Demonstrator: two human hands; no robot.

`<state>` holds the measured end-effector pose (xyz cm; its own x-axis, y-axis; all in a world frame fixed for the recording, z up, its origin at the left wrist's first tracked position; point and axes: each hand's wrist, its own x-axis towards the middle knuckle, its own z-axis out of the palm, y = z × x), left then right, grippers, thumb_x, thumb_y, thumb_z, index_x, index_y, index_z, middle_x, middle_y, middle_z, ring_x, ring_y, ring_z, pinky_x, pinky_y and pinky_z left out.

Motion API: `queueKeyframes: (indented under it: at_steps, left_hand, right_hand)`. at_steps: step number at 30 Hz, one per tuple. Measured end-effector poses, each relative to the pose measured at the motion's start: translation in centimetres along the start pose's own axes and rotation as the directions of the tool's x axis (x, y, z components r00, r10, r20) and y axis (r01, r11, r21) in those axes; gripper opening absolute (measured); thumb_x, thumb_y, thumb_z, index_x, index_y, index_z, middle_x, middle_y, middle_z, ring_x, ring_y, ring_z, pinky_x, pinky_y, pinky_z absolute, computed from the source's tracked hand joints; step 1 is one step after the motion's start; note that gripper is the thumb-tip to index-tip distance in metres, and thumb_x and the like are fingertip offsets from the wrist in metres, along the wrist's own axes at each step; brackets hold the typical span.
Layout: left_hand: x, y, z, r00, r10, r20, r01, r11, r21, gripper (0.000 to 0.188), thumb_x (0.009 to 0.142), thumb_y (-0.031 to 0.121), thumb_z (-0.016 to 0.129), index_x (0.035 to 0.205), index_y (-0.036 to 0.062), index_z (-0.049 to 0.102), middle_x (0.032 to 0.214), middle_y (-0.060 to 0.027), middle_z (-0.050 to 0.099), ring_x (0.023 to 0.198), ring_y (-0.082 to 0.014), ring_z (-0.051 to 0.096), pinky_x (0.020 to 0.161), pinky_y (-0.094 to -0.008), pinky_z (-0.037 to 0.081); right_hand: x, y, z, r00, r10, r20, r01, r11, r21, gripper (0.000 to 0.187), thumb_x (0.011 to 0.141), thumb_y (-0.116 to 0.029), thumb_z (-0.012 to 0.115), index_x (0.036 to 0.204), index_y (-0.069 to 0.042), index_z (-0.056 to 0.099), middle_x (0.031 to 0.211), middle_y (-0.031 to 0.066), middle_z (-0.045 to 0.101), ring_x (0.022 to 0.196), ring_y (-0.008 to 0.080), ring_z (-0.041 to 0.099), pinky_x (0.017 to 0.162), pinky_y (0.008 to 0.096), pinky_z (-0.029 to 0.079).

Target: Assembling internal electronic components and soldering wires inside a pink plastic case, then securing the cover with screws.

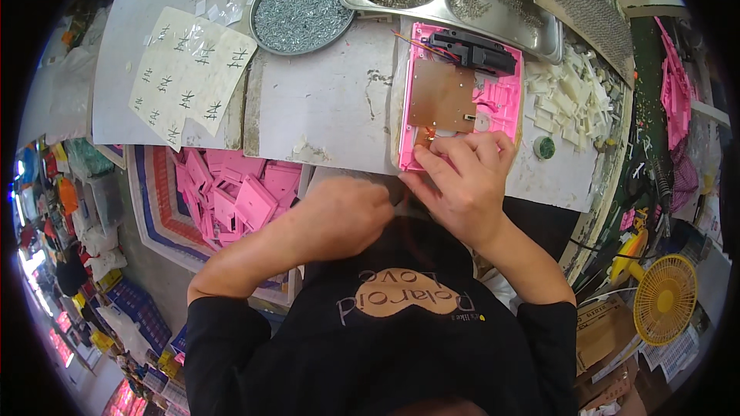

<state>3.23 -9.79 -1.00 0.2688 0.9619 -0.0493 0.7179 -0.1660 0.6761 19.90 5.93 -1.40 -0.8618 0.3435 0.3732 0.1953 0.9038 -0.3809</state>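
A pink plastic casing (505, 104) lies open at the front of the bench. Inside it are a brown circuit board (441, 96), a black plastic mechanism (472, 52) along the far side, and thin wires. My right hand (466, 181) grips the casing's near edge, thumb low at the rim and bent fingers over the inside by the board's near end. Off to the casing's near left, my left hand (351, 212) hovers in front of the bench edge. Its fingers are curled in and slightly blurred, so anything inside them is hidden.
A round tray of small screws (301, 8) and a metal compartment tray (455, 8) of small metal parts stand at the back. White plastic pieces (566, 96) and a small green-topped round item (544, 147) lie right. A crate (166, 219) of pink parts sits left; a yellow fan (664, 299) right.
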Motion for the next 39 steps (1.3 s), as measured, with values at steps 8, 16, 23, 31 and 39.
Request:
queueKeyframes:
  at_steps: [8, 16, 23, 31, 39]
  left_hand:
    - [3.6, -3.8, -1.0, 0.894, 0.149, -0.422, -0.159, 0.987, 0.012, 0.018, 0.081, 0.015, 0.079, 0.094, 0.0080, 0.068, 0.084, -0.0076, 0.057, 0.073, -0.0274, 0.061, 0.063, -0.0392, 0.051]
    - [3.7, -4.5, -2.8, 0.936, 0.174, -0.306, -0.188, 0.982, -0.019, 0.016, 0.081, 0.016, 0.078, 0.091, 0.0088, 0.068, 0.083, -0.0057, 0.056, 0.072, -0.0260, 0.061, 0.062, -0.0383, 0.051]
    - [3.5, -4.2, -1.9, 0.924, 0.102, -0.367, -0.142, 0.986, -0.083, 0.014, 0.083, 0.016, 0.078, 0.092, 0.0092, 0.071, 0.086, -0.0060, 0.059, 0.075, -0.0260, 0.063, 0.065, -0.0386, 0.052]
    - [3.9, -4.1, -2.0, 0.929, 0.091, -0.359, -0.141, 0.983, -0.115, 0.015, 0.082, 0.016, 0.079, 0.092, 0.0091, 0.070, 0.088, -0.0072, 0.058, 0.077, -0.0283, 0.063, 0.067, -0.0393, 0.052]
    - [3.8, -4.1, -1.2, 0.924, 0.043, -0.379, -0.107, 0.983, -0.149, 0.015, 0.081, 0.013, 0.077, 0.089, 0.0083, 0.065, 0.088, -0.0084, 0.057, 0.076, -0.0285, 0.062, 0.064, -0.0399, 0.052]
  right_hand:
    - [4.2, 3.6, -6.2, 0.997, -0.010, 0.075, -0.008, 0.973, 0.231, 0.022, 0.077, -0.020, 0.081, 0.095, -0.009, 0.074, 0.090, 0.0030, 0.066, 0.087, 0.0240, 0.058, 0.085, 0.0427, 0.043]
    - [30.5, 18.8, -6.2, 0.953, 0.163, -0.253, -0.166, 0.986, 0.011, 0.016, 0.087, -0.020, 0.070, 0.097, -0.009, 0.077, 0.090, 0.0080, 0.075, 0.081, 0.0245, 0.068, 0.074, 0.0355, 0.053]
    - [41.7, 27.7, 0.6, 0.968, 0.118, -0.223, -0.204, 0.884, -0.420, 0.019, 0.088, -0.023, 0.066, 0.101, -0.018, 0.079, 0.107, 0.0068, 0.074, 0.104, 0.0315, 0.066, 0.092, 0.0438, 0.054]
    - [42.2, 30.5, -1.1, 0.938, 0.078, -0.337, -0.195, 0.925, -0.328, 0.018, 0.092, -0.022, 0.067, 0.093, -0.006, 0.075, 0.100, 0.0126, 0.073, 0.099, 0.0345, 0.066, 0.091, 0.0426, 0.052]
    - [16.3, 7.5, -7.4, 0.969, 0.125, -0.215, 0.026, 0.810, 0.586, 0.009, 0.086, -0.003, 0.074, 0.093, -0.001, 0.070, 0.098, 0.0067, 0.069, 0.089, 0.0189, 0.061, 0.082, 0.0320, 0.048]
